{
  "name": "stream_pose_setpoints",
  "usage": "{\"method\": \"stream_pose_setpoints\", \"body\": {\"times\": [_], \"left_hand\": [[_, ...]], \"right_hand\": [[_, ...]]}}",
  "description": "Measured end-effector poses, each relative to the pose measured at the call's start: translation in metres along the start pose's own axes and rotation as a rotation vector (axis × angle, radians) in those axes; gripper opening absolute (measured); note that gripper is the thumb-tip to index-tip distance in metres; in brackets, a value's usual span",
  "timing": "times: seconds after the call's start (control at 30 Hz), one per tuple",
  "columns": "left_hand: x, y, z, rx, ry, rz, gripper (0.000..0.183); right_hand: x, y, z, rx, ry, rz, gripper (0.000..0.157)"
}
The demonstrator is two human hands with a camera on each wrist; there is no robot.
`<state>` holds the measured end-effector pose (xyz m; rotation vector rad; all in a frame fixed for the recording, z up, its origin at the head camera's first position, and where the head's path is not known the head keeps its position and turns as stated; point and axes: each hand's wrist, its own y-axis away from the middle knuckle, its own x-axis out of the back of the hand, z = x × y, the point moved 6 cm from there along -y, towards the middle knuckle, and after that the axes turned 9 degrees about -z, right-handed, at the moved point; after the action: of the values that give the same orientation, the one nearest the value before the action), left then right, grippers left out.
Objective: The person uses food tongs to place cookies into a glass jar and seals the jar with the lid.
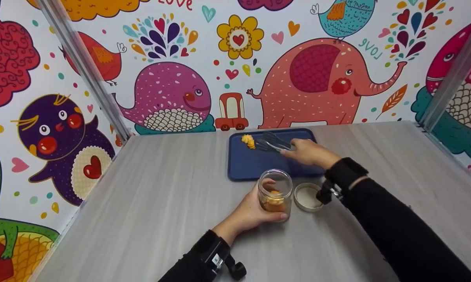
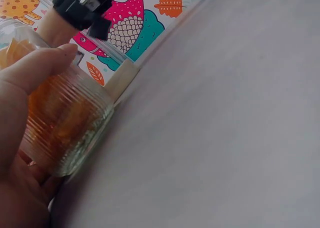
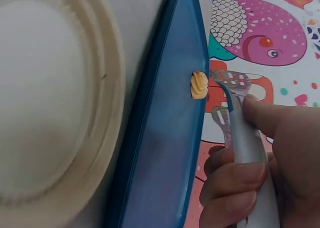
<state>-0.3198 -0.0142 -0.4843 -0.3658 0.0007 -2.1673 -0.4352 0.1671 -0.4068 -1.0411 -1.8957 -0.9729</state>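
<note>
My left hand (image 1: pixel 253 213) is wrapped around a clear glass jar (image 1: pixel 286 201), which has golden cookies (image 1: pixel 274 198) inside. In the left wrist view the jar (image 2: pixel 75 113) shows ribbed sides and leans, with the thumb across it. My right hand (image 1: pixel 309 152) grips a pair of tongs (image 3: pixel 248 143) with pale handles and slotted see-through ends. The two ends stand apart with nothing seen between them. They hover over the blue tray (image 1: pixel 241 168), just right of the yellow swirled cookies (image 1: pixel 248 141) at its far left corner.
A round cream lid (image 1: pixel 308 197) lies on the table (image 1: pixel 172 196) right of the jar, in front of the tray, below the right wrist. Cartoon-printed walls (image 1: pixel 227 58) stand behind and at the sides, joined by metal posts (image 1: pixel 90 74).
</note>
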Motion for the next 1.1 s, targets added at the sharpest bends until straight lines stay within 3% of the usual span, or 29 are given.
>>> {"method": "stream_pose_setpoints", "body": {"times": [0.37,0.53,0.83,1.1], "left_hand": [[-0.001,0.000,0.001,0.008,0.004,0.001,0.083],[0.001,0.000,0.001,0.008,-0.002,0.006,0.083],[0.000,0.000,0.002,0.005,0.004,-0.008,0.086],[0.002,0.001,0.000,0.018,0.007,-0.004,0.082]], "right_hand": [[-0.012,-0.040,-0.009,-0.101,-0.123,-0.068,0.069],[-0.016,-0.049,-0.014,-0.092,-0.093,-0.058,0.061],[-0.023,-0.055,-0.010,-0.157,-0.005,-0.074,0.064],[-0.022,-0.055,-0.015,-0.164,0.033,-0.081,0.068]]}}
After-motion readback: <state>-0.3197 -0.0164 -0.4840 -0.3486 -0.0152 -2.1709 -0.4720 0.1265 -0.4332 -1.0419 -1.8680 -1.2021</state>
